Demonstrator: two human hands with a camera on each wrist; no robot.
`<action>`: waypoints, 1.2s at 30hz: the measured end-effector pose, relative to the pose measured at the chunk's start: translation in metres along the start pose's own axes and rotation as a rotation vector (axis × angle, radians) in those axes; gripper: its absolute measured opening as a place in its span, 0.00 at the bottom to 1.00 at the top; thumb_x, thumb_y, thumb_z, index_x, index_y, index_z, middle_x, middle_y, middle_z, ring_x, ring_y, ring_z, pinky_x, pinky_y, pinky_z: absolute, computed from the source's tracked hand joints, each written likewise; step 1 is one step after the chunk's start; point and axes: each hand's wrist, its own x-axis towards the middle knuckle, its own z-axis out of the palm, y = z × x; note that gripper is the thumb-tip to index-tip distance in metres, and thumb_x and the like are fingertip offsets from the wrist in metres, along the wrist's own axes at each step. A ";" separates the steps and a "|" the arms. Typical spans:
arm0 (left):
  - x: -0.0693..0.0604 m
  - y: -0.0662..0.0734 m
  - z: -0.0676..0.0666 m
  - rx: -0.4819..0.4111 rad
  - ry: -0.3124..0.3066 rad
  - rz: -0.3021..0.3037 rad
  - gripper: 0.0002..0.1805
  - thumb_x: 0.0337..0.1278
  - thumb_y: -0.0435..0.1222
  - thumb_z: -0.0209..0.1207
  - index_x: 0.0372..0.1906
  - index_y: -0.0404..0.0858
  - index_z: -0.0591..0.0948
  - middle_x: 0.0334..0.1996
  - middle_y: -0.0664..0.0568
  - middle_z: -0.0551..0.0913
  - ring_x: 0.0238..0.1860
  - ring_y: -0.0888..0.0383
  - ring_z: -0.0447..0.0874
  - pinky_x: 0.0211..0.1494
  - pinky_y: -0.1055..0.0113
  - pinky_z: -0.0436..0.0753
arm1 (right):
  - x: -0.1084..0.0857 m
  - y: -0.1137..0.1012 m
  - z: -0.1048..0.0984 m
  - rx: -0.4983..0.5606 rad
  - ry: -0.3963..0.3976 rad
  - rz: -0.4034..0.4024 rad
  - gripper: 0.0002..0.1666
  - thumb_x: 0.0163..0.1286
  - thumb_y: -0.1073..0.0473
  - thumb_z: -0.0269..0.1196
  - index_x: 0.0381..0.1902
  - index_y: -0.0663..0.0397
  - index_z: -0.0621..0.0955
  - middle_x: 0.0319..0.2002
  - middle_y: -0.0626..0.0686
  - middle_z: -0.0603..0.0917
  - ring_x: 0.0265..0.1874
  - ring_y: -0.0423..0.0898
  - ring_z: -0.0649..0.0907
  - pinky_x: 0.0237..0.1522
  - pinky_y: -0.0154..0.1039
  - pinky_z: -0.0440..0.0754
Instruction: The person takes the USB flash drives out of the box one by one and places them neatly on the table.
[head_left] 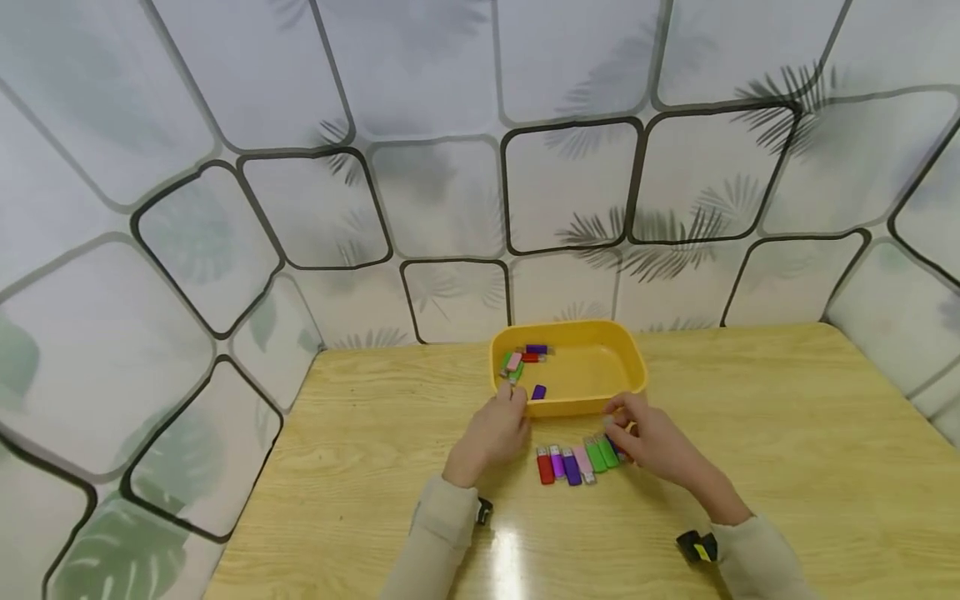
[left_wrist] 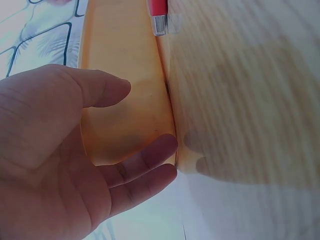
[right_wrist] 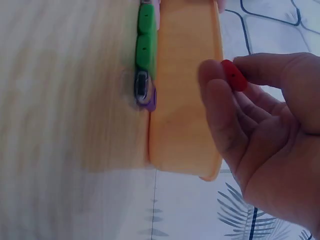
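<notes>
In the head view my left hand (head_left: 495, 429) is at the front left corner of the yellow bin (head_left: 581, 407), fingers at its rim. The left wrist view shows its thumb and two fingers extended before the bin's wall, with nothing between them. My right hand (head_left: 660, 446) pinches a red USB stick (right_wrist: 234, 75) between thumb and fingers, near the bin's front right corner. A row of USB sticks lies on the table before the bin: red (head_left: 545, 467), bright purple (head_left: 557, 463), dark purple (head_left: 572, 468), pink (head_left: 582, 460), two green (head_left: 596, 457), and a dark blue one partly hidden by the right hand.
Inside the bin's left part lie several more USB sticks, including a dark purple one (head_left: 537, 349), a red one (head_left: 529, 357) and a pink one (head_left: 513, 362). The wooden table (head_left: 360, 467) meets a patterned wall covering (head_left: 442, 200) behind the bin.
</notes>
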 end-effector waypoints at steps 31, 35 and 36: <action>-0.003 0.001 -0.001 -0.006 0.002 -0.006 0.12 0.72 0.37 0.51 0.53 0.35 0.71 0.41 0.47 0.69 0.29 0.59 0.72 0.31 0.67 0.77 | -0.029 0.006 -0.003 -0.211 -0.328 0.057 0.14 0.61 0.63 0.67 0.40 0.52 0.73 0.21 0.44 0.73 0.19 0.36 0.68 0.22 0.32 0.65; -0.002 0.001 -0.001 -0.001 0.004 -0.002 0.11 0.72 0.37 0.52 0.52 0.35 0.71 0.40 0.47 0.69 0.28 0.59 0.72 0.31 0.67 0.77 | -0.030 0.003 -0.002 -0.208 -0.343 0.099 0.15 0.61 0.63 0.68 0.41 0.52 0.72 0.22 0.44 0.74 0.19 0.38 0.70 0.22 0.32 0.67; -0.002 0.001 -0.001 -0.003 0.005 -0.001 0.11 0.72 0.37 0.52 0.51 0.35 0.71 0.40 0.47 0.68 0.28 0.58 0.72 0.30 0.67 0.77 | -0.030 0.003 -0.002 -0.208 -0.347 0.106 0.15 0.61 0.63 0.68 0.41 0.52 0.72 0.22 0.44 0.75 0.18 0.38 0.71 0.22 0.32 0.67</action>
